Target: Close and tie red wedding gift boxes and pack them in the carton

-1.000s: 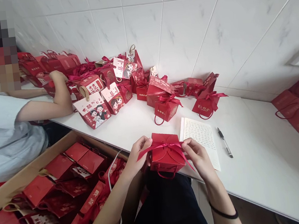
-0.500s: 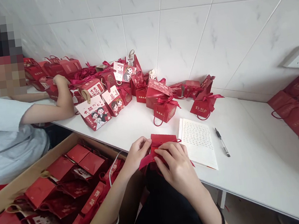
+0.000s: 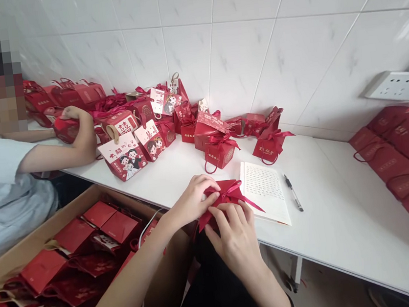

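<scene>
So my right hand (image 3: 235,229) swung from the right of the red box (image 3: 224,184) round to its near side. Left hand (image 3: 195,200) crept over the top, fingers at the bow (image 3: 227,196) just beyond my right one now.

A head-worn camera looks down and forward, near the fingers (image 3: 219,219), facing the tiled wall (image 3: 244,50).

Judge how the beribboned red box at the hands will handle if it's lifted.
The red box looks like thin folded card, so it will probably keep its shape but could dent if squeezed hard. The ribbon seems soft and glossy, with a loose tail, so it may flop or slip between fingers. Its contents are hidden, so I can't judge its weight.
</scene>
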`<state>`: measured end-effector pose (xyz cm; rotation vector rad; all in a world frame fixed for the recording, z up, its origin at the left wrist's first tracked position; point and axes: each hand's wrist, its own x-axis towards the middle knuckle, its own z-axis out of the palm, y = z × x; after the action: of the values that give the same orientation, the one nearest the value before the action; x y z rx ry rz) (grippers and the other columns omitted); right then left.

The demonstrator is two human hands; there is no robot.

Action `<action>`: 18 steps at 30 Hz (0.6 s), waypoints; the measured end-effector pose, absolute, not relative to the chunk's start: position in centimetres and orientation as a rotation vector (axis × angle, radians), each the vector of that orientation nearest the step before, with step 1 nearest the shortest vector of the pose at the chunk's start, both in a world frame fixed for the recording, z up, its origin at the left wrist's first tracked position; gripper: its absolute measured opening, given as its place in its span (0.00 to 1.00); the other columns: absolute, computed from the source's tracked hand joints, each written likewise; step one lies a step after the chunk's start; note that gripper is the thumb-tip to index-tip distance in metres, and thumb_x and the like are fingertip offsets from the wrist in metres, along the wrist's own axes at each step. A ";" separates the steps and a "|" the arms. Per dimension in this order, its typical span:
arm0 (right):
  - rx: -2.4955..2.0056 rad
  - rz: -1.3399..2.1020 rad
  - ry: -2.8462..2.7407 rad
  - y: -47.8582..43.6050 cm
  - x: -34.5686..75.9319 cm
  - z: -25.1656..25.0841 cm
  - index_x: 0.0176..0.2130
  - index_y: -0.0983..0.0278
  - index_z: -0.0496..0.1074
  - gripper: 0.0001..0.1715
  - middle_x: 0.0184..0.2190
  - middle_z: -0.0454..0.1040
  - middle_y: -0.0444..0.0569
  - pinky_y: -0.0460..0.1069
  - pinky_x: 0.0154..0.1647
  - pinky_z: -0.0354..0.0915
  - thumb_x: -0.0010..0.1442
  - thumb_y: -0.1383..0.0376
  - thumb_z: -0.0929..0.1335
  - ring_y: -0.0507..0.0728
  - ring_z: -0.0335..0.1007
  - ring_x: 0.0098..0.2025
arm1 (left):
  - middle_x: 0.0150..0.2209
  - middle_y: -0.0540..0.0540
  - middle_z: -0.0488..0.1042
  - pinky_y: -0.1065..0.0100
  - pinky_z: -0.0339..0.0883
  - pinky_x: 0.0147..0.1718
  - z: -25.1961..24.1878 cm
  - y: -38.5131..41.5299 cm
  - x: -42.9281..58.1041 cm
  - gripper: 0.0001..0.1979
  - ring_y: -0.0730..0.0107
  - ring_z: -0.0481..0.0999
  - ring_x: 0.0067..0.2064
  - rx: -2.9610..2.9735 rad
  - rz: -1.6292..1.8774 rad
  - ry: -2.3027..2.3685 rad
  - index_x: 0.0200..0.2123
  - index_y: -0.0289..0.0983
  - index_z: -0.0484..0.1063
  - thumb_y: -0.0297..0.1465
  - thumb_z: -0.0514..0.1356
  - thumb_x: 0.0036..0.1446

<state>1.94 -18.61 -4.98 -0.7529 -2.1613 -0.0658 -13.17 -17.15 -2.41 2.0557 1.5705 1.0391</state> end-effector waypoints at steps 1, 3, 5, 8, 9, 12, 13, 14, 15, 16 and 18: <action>-0.752 -0.070 -2.153 -18.6 1.8 -5.0 0.40 0.67 0.70 0.08 0.34 0.70 0.52 0.60 0.50 0.56 0.62 0.69 0.62 0.57 0.65 0.36 | 0.41 0.46 0.70 0.61 0.62 0.50 -2.4 -17.1 -13.2 0.06 0.64 0.66 0.48 2.054 1.033 1.573 0.37 0.38 0.70 0.32 0.54 0.60; -0.733 -0.064 -2.118 -18.5 1.5 -5.1 0.37 0.66 0.70 0.08 0.32 0.69 0.50 0.59 0.49 0.58 0.62 0.72 0.62 0.56 0.64 0.35 | 0.42 0.46 0.70 0.62 0.61 0.51 -2.3 -17.1 -13.3 0.07 0.64 0.66 0.49 2.054 1.002 1.571 0.38 0.38 0.70 0.31 0.54 0.60; -0.704 -0.035 -2.071 -18.4 1.4 -5.4 0.35 0.66 0.70 0.09 0.31 0.69 0.49 0.57 0.47 0.59 0.62 0.73 0.62 0.55 0.63 0.34 | 0.42 0.46 0.70 0.62 0.61 0.51 -1.8 -16.9 -13.3 0.08 0.65 0.66 0.49 2.060 0.959 1.570 0.37 0.38 0.71 0.30 0.52 0.61; -0.657 -0.001 -2.004 -18.3 1.2 -6.0 0.37 0.65 0.70 0.08 0.31 0.69 0.49 0.56 0.45 0.60 0.62 0.73 0.63 0.55 0.63 0.35 | 0.41 0.47 0.70 0.61 0.60 0.52 -1.2 -16.6 -13.1 0.08 0.64 0.66 0.49 2.071 0.907 1.582 0.35 0.38 0.72 0.31 0.53 0.60; -0.638 0.002 -1.986 -18.3 1.1 -6.1 0.37 0.65 0.71 0.07 0.31 0.69 0.49 0.56 0.45 0.60 0.62 0.73 0.63 0.55 0.63 0.36 | 0.42 0.47 0.70 0.60 0.60 0.53 -1.1 -16.5 -12.9 0.07 0.63 0.66 0.49 2.075 0.892 1.583 0.34 0.39 0.72 0.32 0.55 0.59; -0.587 -0.001 -1.948 -18.3 0.9 -6.4 0.38 0.65 0.71 0.06 0.30 0.70 0.48 0.56 0.45 0.60 0.62 0.73 0.65 0.55 0.64 0.36 | 0.46 0.46 0.69 0.57 0.59 0.54 -1.1 -16.3 -12.6 0.04 0.59 0.64 0.53 2.049 0.861 1.591 0.33 0.39 0.73 0.33 0.59 0.55; -0.577 -0.002 -1.937 -18.3 0.8 -6.5 0.38 0.66 0.71 0.06 0.30 0.70 0.48 0.56 0.44 0.60 0.61 0.74 0.65 0.55 0.64 0.35 | 0.47 0.46 0.69 0.56 0.59 0.55 -1.2 -16.3 -12.6 0.04 0.58 0.63 0.53 2.030 0.862 1.598 0.32 0.39 0.73 0.32 0.60 0.54; -0.569 -0.002 -1.930 -18.3 0.8 -6.5 0.37 0.66 0.71 0.06 0.29 0.71 0.48 0.56 0.44 0.60 0.61 0.74 0.65 0.55 0.64 0.35 | 0.49 0.46 0.69 0.56 0.58 0.55 -1.4 -16.2 -12.6 0.04 0.58 0.63 0.54 2.012 0.863 1.605 0.31 0.39 0.73 0.32 0.60 0.54; -0.561 -0.002 -1.924 -18.3 0.7 -6.5 0.37 0.66 0.71 0.06 0.28 0.71 0.48 0.55 0.43 0.59 0.61 0.74 0.66 0.54 0.64 0.34 | 0.50 0.46 0.68 0.56 0.58 0.56 -1.6 -16.2 -12.6 0.04 0.58 0.62 0.55 1.996 0.866 1.608 0.30 0.39 0.73 0.32 0.59 0.54; -0.551 0.000 -1.920 -18.2 0.7 -6.5 0.37 0.66 0.71 0.05 0.28 0.71 0.47 0.55 0.42 0.59 0.60 0.74 0.66 0.54 0.64 0.33 | 0.51 0.46 0.68 0.56 0.57 0.56 -1.7 -16.2 -12.7 0.04 0.58 0.62 0.55 1.983 0.872 1.603 0.30 0.39 0.73 0.32 0.59 0.54; -0.525 0.009 -1.919 -18.1 0.7 -6.6 0.37 0.66 0.71 0.05 0.27 0.71 0.46 0.54 0.40 0.59 0.60 0.74 0.66 0.54 0.65 0.32 | 0.52 0.46 0.66 0.57 0.56 0.57 -2.1 -16.0 -12.8 0.05 0.59 0.62 0.56 1.958 0.886 1.562 0.30 0.38 0.72 0.32 0.58 0.54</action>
<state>0.75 -18.06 -6.64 -0.5250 -1.9188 0.0088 -12.83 -16.02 -2.07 1.9577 1.5621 0.8864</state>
